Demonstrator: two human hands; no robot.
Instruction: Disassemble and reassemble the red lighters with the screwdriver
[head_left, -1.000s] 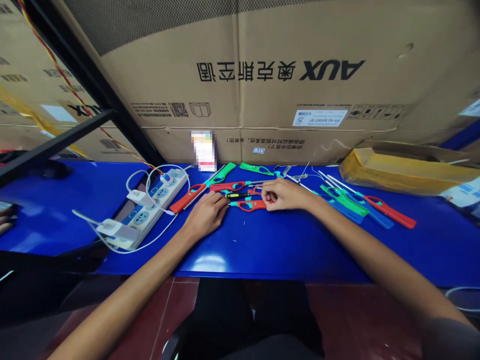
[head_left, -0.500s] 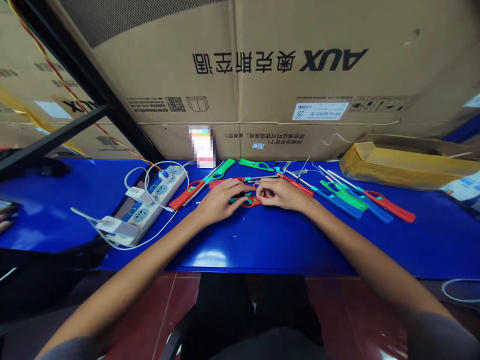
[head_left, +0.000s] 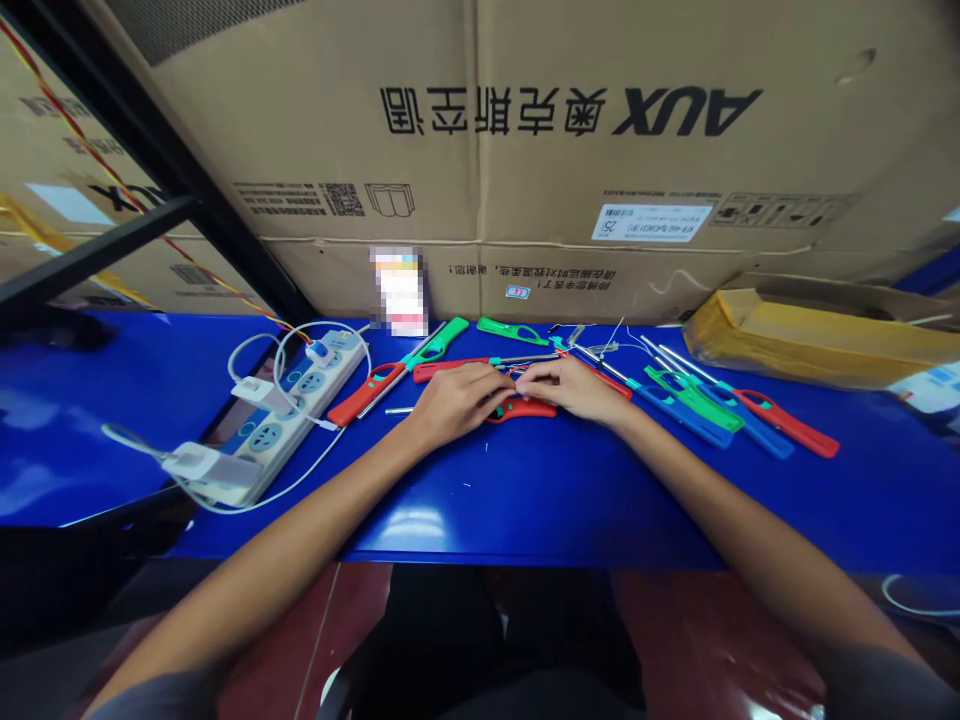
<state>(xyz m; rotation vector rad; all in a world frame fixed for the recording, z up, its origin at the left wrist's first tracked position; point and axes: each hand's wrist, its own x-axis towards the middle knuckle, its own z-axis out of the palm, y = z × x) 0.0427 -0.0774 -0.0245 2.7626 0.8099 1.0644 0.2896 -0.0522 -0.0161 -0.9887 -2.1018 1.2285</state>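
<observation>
My left hand (head_left: pixel 463 398) and my right hand (head_left: pixel 576 388) meet at the fingertips over the middle of the table. Both are closed in a pinch; whatever lies between the fingers is too small to make out. Directly beneath them rests a red stick lighter (head_left: pixel 534 408), partly covered by my fingers, its metal tube poking out left of my left hand. Just behind lies another red stick lighter (head_left: pixel 435 370) with its tube towards the right. Some thin wires or small parts show behind my fingertips, not clearly.
Red and green lighters (head_left: pixel 367 395) lie left, beside a white power strip (head_left: pixel 300 405) with plugged chargers and cables. A green lighter shell (head_left: pixel 510 330) lies behind. Several blue, green and red lighters (head_left: pixel 690 410) spread right, near a taped yellow box (head_left: pixel 817 340). A phone (head_left: pixel 400 292) leans on a large carton (head_left: pixel 540 220).
My fingertips have come together, my left hand shifting right. More of the red lighter's handle shows below my right hand. The camera view has shifted slightly.
</observation>
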